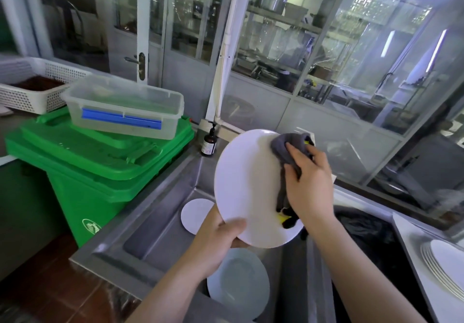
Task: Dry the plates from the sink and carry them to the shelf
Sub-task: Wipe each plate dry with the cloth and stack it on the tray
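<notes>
Two plates remain in the sink, while a third, the plate being dried, is held tilted above it: the left hand grips its lower rim and the right hand presses a grey cloth to its face. Recommended practice is to wipe from the upper edge across and down, keep the thumb firm on the rim, then turn it for the back. The steel surface adjoins a green bin carrying a clear box; dried plates are stacked at right, with glazed partitions behind.
</notes>
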Tool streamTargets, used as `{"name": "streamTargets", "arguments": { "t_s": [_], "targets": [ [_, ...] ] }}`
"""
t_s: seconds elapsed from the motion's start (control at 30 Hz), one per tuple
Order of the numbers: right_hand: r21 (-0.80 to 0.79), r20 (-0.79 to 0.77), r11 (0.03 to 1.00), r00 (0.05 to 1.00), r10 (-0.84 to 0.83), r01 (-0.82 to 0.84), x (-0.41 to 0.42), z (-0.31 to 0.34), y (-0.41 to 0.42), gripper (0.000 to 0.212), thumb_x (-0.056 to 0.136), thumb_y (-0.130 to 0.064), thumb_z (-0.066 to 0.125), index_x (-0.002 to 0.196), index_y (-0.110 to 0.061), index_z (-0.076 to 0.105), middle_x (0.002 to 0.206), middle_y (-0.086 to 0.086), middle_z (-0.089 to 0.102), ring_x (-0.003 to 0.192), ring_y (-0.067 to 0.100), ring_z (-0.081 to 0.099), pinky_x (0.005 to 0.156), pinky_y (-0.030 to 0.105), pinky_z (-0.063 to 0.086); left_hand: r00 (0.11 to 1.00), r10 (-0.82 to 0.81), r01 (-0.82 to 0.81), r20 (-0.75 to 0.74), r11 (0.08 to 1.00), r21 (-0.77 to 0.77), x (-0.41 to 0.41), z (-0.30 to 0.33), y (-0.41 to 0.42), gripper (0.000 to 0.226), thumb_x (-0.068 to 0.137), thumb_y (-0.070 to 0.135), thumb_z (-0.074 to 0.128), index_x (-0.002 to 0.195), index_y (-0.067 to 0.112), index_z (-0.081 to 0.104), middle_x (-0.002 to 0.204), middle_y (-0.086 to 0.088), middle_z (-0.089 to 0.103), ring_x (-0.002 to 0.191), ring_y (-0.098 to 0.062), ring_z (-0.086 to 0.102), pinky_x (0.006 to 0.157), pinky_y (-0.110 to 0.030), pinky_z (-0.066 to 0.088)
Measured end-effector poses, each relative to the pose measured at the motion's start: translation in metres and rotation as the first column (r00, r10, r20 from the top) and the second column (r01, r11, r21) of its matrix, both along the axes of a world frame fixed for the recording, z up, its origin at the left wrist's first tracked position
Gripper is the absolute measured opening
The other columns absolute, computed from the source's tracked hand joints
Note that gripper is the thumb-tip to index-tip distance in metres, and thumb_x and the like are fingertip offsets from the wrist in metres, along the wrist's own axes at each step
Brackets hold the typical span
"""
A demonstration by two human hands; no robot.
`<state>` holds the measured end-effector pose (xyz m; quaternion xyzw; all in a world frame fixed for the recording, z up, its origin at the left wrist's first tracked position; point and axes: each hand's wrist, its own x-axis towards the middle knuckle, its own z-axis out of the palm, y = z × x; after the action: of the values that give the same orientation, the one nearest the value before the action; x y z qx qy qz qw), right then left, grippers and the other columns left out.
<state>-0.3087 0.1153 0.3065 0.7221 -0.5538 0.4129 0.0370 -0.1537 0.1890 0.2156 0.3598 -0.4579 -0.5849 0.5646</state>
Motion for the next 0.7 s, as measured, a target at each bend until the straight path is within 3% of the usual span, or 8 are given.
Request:
{"name": "streamTargets", "arguments": {
  "t_s": [0.1,0.17,0.33,0.47,0.53,0.6,0.67,0.7],
  "targets": [
    [0.014,-0.038,1.0,0.999,-0.007,0.007,0.003,-0.001,0.0,0.044,0.088,-0.009,0.061,0.131,-0.02,0.058,0.138,0.013,0.047,0.121,0.034,0.046,0.098,0.034,0.037,0.999,-0.031,0.031,0.043,0.999,-0.016,-0.002,0.004,0.002,0.043,0.079,0.012,0.051,0.102,0.045,0.066,0.106,0.007,0.072,0.099,-0.015,0.068,0.074,-0.034,0.058],
    [0.03,-0.088,0.997,0.993,0.079,-0.077,0.015,-0.002,0.006,0.047,0.087,-0.008,0.062,0.131,-0.022,0.058,0.141,0.011,0.046,0.123,0.035,0.045,0.098,0.035,0.037,0.998,-0.052,0.054,0.045,0.998,-0.025,-0.002,0.005,0.002,0.046,0.08,0.01,0.05,0.102,0.047,0.066,0.105,0.01,0.072,0.099,-0.011,0.068,0.072,-0.029,0.057],
    [0.145,-0.24,0.902,0.869,0.432,-0.407,0.037,-0.018,0.039,0.052,0.081,-0.002,0.059,0.125,-0.028,0.063,0.137,0.003,0.054,0.108,0.037,0.054,0.092,0.044,0.047,0.998,-0.016,0.015,-0.063,1.0,-0.008,0.003,-0.001,0.001,0.045,0.078,0.005,0.054,0.108,0.036,0.067,0.105,0.0,0.073,0.101,-0.016,0.069,0.069,-0.03,0.056],
    [0.244,-0.327,0.845,0.78,0.534,-0.476,0.036,-0.02,0.053,0.046,0.083,-0.026,0.041,0.121,-0.03,0.066,0.134,-0.003,0.057,0.1,0.032,0.058,0.086,0.039,0.05,0.983,-0.068,0.062,-0.169,0.997,-0.044,0.011,-0.004,0.002,0.046,0.075,0.001,0.064,0.113,0.025,0.068,0.104,-0.012,0.073,0.1,-0.025,0.069,0.071,-0.03,0.056],
    [0.286,-0.365,0.826,0.742,0.562,-0.485,0.028,-0.02,0.051,0.045,0.084,-0.025,0.041,0.121,-0.034,0.065,0.136,-0.006,0.055,0.099,0.031,0.057,0.085,0.04,0.049,0.961,-0.099,0.088,-0.256,0.995,-0.054,0.017,-0.005,0.0,0.045,0.072,0.013,0.07,0.116,0.02,0.065,0.105,-0.013,0.073,0.098,-0.026,0.07,0.071,-0.031,0.056],
    [0.293,-0.421,0.824,0.708,0.566,-0.485,0.02,-0.024,0.048,0.05,0.08,-0.009,0.051,0.121,-0.035,0.065,0.136,-0.005,0.055,0.095,0.031,0.057,0.082,0.041,0.05,0.935,-0.083,0.083,-0.345,0.996,-0.015,0.02,-0.004,-0.003,0.053,0.077,0.032,0.071,0.125,0.015,0.058,0.115,-0.013,0.07,0.105,-0.026,0.067,0.073,-0.033,0.057],
    [0.274,-0.462,0.828,0.688,0.559,-0.489,0.013,-0.03,0.046,0.061,0.07,0.004,0.061,0.117,-0.033,0.068,0.134,-0.003,0.057,0.092,0.031,0.059,0.078,0.043,0.052,0.908,-0.006,0.042,-0.418,0.996,0.077,0.02,-0.003,-0.006,0.059,0.085,0.051,0.058,0.129,0.012,0.055,0.123,-0.011,0.066,0.112,-0.023,0.064,0.075,-0.034,0.057],
    [0.27,-0.471,0.831,0.686,0.555,-0.487,0.009,-0.034,0.045,0.064,0.066,0.008,0.062,0.115,-0.033,0.069,0.133,-0.002,0.058,0.092,0.031,0.06,0.077,0.043,0.053,0.9,0.041,0.013,-0.434,0.993,0.121,0.02,-0.004,-0.008,0.057,0.087,0.049,0.052,0.129,0.011,0.056,0.123,-0.01,0.066,0.112,-0.022,0.064,0.074,-0.035,0.057]
  ]
}}
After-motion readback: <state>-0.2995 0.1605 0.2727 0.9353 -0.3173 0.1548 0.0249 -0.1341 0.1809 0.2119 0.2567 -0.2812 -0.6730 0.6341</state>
